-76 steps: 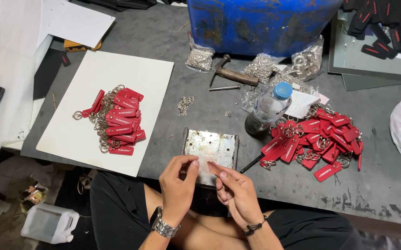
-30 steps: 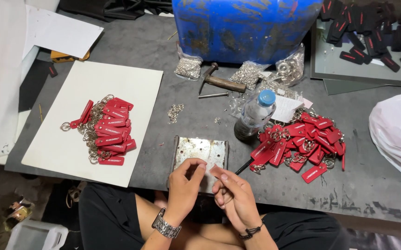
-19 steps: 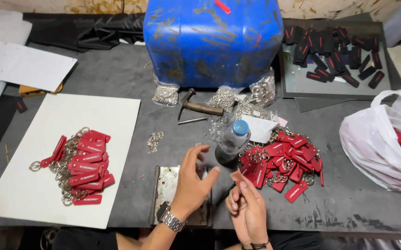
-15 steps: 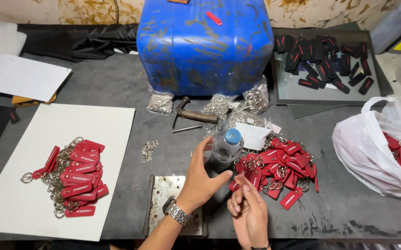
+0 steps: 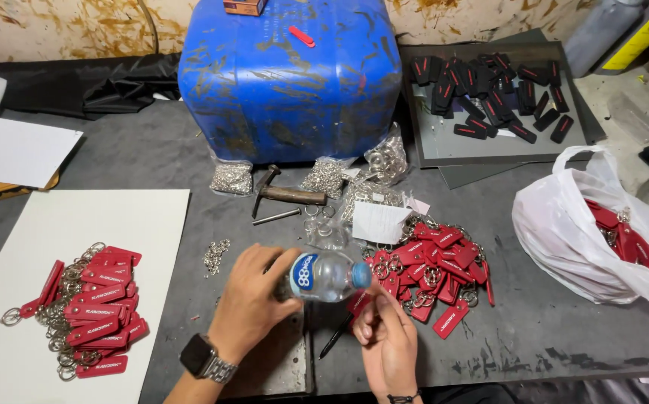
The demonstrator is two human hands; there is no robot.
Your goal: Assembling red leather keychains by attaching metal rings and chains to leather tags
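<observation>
Between the hands: water bottle tilted | left hand wraps its body | right hand curled below cap | risk: spill onto red tags beyond the right hand if cap loosens

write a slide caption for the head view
Left hand grips a tilted water bottle, right hand at its blue cap.

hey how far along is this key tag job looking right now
Done: a pile of red key tags with metal rings lies on the white board. In hand: the left hand holds a clear plastic water bottle on its side, the right hand at its blue cap. Left: a loose red tag heap and black tags on a grey tray.
</observation>
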